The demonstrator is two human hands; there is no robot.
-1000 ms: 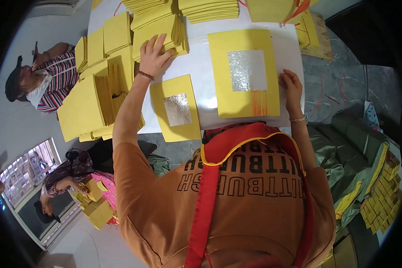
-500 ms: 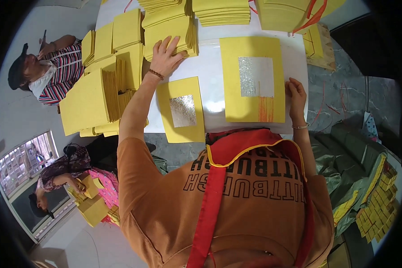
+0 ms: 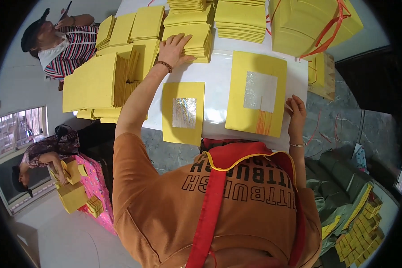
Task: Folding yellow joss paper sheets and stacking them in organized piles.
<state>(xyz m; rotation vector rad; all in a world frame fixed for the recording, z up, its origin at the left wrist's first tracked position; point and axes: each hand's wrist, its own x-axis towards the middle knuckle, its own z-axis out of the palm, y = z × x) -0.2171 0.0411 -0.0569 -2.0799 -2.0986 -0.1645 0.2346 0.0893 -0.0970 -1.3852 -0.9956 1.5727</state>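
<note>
My left hand (image 3: 176,50) rests with fingers spread on the front of a stack of folded yellow joss paper (image 3: 193,39), at the far middle of the table. Toward me lies a smaller yellow joss paper sheet (image 3: 169,114) with a silver foil patch, partly beyond the table's near edge. To its right is a larger yellow joss paper sheet (image 3: 237,85), with a silver patch and orange-red streaks below. My right hand (image 3: 297,111) is beside this larger sheet's right edge, its fingers loosely bent and slightly apart. I see nothing held in it.
More yellow paper stacks (image 3: 91,87) fill the white table's (image 3: 216,73) left side. A large yellow bundle with red ties (image 3: 295,27) stands far right. Two people, in a striped top (image 3: 76,49) and a dark patterned top (image 3: 44,152), are at left. Green sacking (image 3: 326,196) lies right.
The whole view has shifted and turned a little. My left hand stays on the same stack. My right hand remains by the large sheet's right edge.
</note>
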